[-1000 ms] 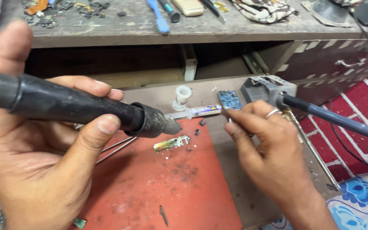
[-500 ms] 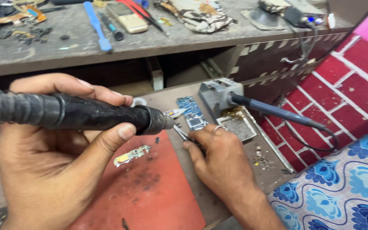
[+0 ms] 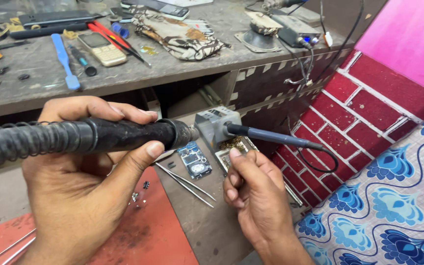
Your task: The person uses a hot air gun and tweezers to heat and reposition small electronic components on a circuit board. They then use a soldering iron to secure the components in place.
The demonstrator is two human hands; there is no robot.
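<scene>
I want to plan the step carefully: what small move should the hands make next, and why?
Probably bring the black hot-air handpiece down toward the small circuit board. The left hand holds the handpiece lifted, with its nozzle above the board and pointing at the grey holder. The right hand rests empty beside the board, and the tweezers lie unused on the bench.

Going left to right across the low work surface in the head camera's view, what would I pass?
Left hand holding the black hot-air handle → tweezers → small blue circuit board → right hand → blue-handled soldering iron in its grey stand → red brick-pattern wall.
</scene>
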